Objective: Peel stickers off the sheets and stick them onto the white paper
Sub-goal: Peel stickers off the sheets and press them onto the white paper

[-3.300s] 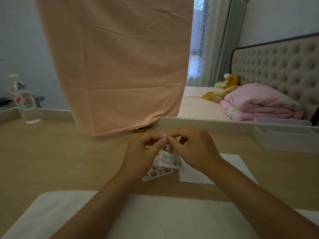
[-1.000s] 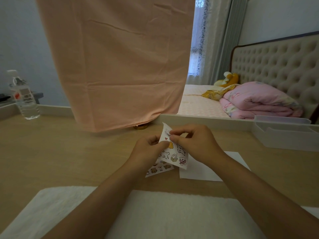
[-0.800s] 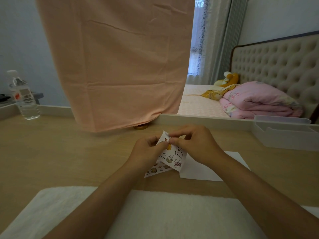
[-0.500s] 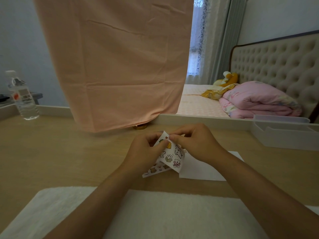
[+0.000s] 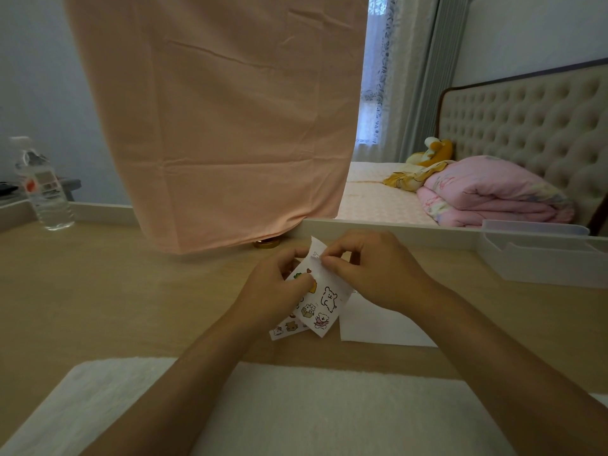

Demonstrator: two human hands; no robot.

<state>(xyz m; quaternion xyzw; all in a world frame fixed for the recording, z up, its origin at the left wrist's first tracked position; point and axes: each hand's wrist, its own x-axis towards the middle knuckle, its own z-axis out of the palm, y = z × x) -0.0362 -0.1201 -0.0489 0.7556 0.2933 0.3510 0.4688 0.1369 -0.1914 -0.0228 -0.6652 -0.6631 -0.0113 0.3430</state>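
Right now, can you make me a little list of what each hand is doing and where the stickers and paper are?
left hand: holds the sticker sheet, thumb on its front
right hand: pinches the sheet's top edge
sticker sheet: lifted off the wooden table, tilted
second sticker sheet: lying on the table, partly under the held one
white paper: flat on the table, below the right wrist
water bottle: upright, far left

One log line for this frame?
phase: peeling | left hand: holds sticker sheet | right hand: pinches its top edge | white paper: on desk
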